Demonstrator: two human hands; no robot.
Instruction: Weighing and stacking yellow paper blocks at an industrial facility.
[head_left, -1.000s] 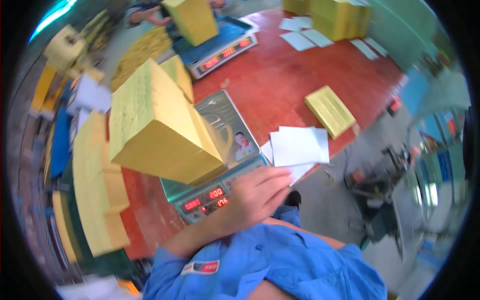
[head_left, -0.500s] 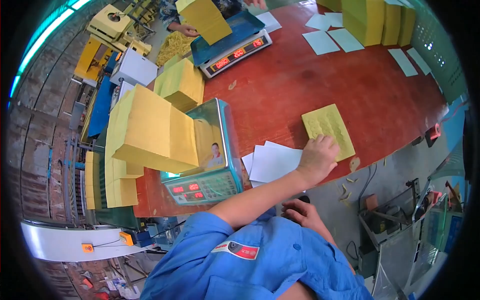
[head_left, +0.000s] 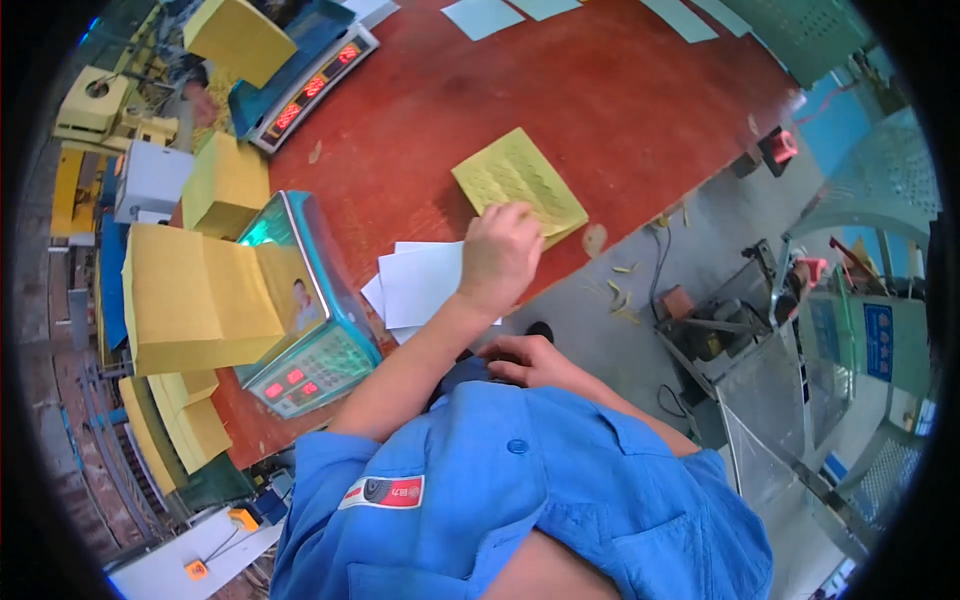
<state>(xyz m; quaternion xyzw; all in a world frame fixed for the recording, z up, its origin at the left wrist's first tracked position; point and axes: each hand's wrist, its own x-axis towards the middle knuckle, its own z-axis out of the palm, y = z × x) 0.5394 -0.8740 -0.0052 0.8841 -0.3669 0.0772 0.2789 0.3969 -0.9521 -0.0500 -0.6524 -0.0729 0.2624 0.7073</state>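
Note:
My left hand (head_left: 500,255) reaches across to the square stack of yellow embossed paper (head_left: 520,170), which lies flat on the red table. Its fingers are bent and pressed together over the near edge of the paper; the fingertips are partly hidden. My right hand (head_left: 530,360) is held low, close to my body beside the table edge. Its fingers curve loosely apart, and nothing shows in them. White sheets (head_left: 425,280) lie just left of my left wrist. A tall folded block of yellow paper (head_left: 200,295) rests on the teal scale (head_left: 350,325) at the left.
Beyond stands a second scale (head_left: 315,85) with a yellow paper block (head_left: 240,45) on its blue tray; another person's hand (head_left: 200,103) is beside it. More yellow paper (head_left: 225,190) sits between the scales. Metal equipment (head_left: 730,330) stands on the floor at right.
The view has swung right, so the table things appear farther left. My left hand stays at the near edge of the yellow paper. My right hand shows more fully beside the table edge.

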